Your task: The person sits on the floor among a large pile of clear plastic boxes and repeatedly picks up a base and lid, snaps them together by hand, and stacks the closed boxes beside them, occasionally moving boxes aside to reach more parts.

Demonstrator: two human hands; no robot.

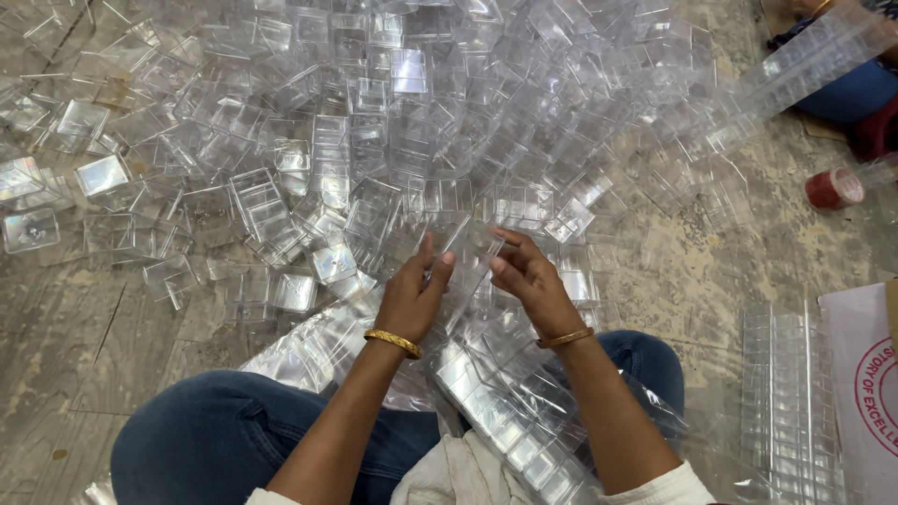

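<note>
On the floor point(84, 374), both hands, left hand point(412, 299) and right hand point(531, 281), pinch one clear plastic box point(465, 245); box pile point(374, 122) ahead, red tape roll point(834, 189) right.

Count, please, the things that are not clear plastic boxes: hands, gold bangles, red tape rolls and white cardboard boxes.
Hands: 2, the left hand and the right hand
Gold bangles: 2
Red tape rolls: 1
White cardboard boxes: 1
Total: 6
</note>
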